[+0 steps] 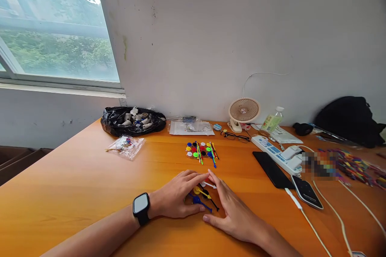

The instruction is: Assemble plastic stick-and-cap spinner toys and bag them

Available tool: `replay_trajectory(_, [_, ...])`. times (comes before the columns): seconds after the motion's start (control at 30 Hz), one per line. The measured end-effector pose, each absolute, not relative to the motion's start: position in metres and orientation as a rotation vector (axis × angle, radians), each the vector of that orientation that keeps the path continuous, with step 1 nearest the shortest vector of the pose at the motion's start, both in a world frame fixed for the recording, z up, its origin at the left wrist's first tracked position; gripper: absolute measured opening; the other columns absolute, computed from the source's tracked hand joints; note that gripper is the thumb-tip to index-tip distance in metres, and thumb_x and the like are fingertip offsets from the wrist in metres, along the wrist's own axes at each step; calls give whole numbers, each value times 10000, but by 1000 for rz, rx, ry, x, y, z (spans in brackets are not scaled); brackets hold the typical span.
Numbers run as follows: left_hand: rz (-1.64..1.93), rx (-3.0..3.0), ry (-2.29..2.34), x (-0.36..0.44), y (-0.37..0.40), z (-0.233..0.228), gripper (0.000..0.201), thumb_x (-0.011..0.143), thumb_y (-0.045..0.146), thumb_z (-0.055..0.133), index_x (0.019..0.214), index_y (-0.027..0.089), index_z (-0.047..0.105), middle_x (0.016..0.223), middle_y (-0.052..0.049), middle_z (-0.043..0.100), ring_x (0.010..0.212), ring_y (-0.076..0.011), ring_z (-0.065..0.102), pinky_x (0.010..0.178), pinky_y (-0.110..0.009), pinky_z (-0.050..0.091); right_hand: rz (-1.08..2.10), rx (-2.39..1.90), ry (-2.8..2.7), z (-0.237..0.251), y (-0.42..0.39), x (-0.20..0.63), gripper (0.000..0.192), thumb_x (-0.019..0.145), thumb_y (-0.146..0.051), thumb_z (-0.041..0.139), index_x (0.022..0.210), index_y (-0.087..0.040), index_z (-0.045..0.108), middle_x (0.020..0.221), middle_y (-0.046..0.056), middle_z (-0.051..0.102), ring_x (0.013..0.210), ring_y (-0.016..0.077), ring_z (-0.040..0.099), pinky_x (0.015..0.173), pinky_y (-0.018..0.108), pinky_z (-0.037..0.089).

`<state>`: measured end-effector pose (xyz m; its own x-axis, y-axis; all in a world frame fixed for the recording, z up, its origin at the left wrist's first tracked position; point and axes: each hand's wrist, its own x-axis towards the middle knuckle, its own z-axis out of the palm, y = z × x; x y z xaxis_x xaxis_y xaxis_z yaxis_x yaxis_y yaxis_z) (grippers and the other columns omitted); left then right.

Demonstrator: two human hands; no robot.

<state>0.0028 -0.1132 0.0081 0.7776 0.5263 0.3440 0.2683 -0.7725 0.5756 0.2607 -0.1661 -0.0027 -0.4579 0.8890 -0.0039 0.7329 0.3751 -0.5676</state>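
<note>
My left hand [173,194], with a black watch on the wrist, lies on the table with its fingers stretched toward the right. Opposite it, my right hand [237,215] has its thumb apart from its extended fingers. Fingertips meet or nearly meet at the far side, and the hands frame a small group of plastic spinner arrows with round bases. Among them are a blue arrow [197,200], a yellow arrow [197,190], a black arrow [214,204] and a white arrow [211,185]; fingers partly cover the group. Beyond lie several coloured discs [189,153] with green and blue arrows [213,158].
A clear plastic bag [132,148] and a black bag of rubbish [111,122] sit at the back left. Toward the right are a small fan [244,109], glasses [237,136], a bottle [273,120], a power strip [271,150], a black phone [269,170] and white cables [334,213].
</note>
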Motion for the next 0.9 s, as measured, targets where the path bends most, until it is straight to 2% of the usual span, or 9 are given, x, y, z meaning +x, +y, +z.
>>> replay_trajectory(0.13, [716, 2456, 493, 7, -115, 14, 469, 969, 340, 647, 1432, 295, 587, 1461, -99, 612, 1308, -292, 584, 1142, -436, 464, 620, -1378, -2391, -8, -166, 254, 852, 1017, -517, 543, 1673, -294, 48, 1715, 115, 234, 1564, 272, 279, 1275, 494, 297])
replay_trajectory(0.27, [739, 2349, 402, 5, -111, 13, 540, 982, 341, 645, 1503, 263, 525, 1545, -141, 526, 1407, -302, 529, 1182, -427, 441, 579, -1294, -2426, -6, -161, 248, 757, 1064, -415, 458, 1675, -285, 30, 1708, 125, 251, 1566, 266, 278, 1274, 508, 296])
replay_trajectory(0.4, [747, 2378, 508, -4, -105, 10, 724, 865, 482, 777, 1511, 281, 516, 1604, -138, 452, 1501, -357, 390, 1227, -511, 374, 759, -1252, -2479, 8, -155, 255, 1020, 945, -493, 663, 1679, -289, -16, 1732, 123, 150, 1577, 311, 235, 1273, 516, 282])
replay_trajectory(0.5, [823, 2388, 667, -11, -94, 11, 580, 928, 472, 702, 1465, 317, 544, 1590, -104, 469, 1474, -325, 422, 1213, -518, 387, 899, -1265, -2514, 33, -147, 269, 1233, 795, -553, 811, 1671, -345, -32, 1734, 97, 145, 1555, 345, 285, 1243, 524, 334])
replay_trajectory(0.57, [908, 2389, 820, -18, -80, 11, 465, 1003, 395, 591, 1458, 325, 530, 1550, -92, 508, 1433, -291, 467, 1200, -508, 400, 889, -1293, -2508, 56, -139, 278, 1138, 829, -580, 774, 1670, -380, 34, 1710, 71, 249, 1528, 342, 352, 1207, 521, 392])
replay_trajectory(0.67, [940, 2406, 1144, -31, -44, 2, 539, 992, 331, 560, 1513, 252, 448, 1500, -145, 530, 1395, -312, 484, 1173, -526, 412, 777, -1382, -2568, 97, -125, 287, 828, 904, -645, 656, 1622, -427, 305, 1635, 18, 422, 1467, 332, 461, 1125, 484, 499])
replay_trajectory(0.73, [891, 2410, 1347, -41, -14, -6, 552, 959, 326, 582, 1487, 201, 478, 1494, -178, 514, 1380, -340, 488, 1159, -525, 411, 717, -1458, -2635, 126, -115, 288, 752, 898, -675, 645, 1569, -401, 443, 1566, 12, 522, 1391, 330, 553, 1046, 438, 569])
replay_trajectory(0.8, [837, 2384, 1550, -49, 17, -13, 491, 942, 377, 606, 1405, 214, 568, 1490, -160, 510, 1357, -349, 499, 1158, -497, 397, 665, -1453, -2701, 154, -105, 284, 727, 886, -679, 660, 1531, -377, 515, 1504, 23, 590, 1331, 332, 607, 1027, 431, 581])
replay_trajectory(0.9, [852, 2314, 1682, -54, 57, -16, 473, 961, 479, 570, 1334, 195, 633, 1443, -191, 526, 1302, -396, 508, 1113, -549, 384, 629, -1325, -2611, 189, -92, 271, 679, 929, -633, 636, 1535, -355, 508, 1522, 13, 572, 1393, 320, 546, 1097, 451, 530])
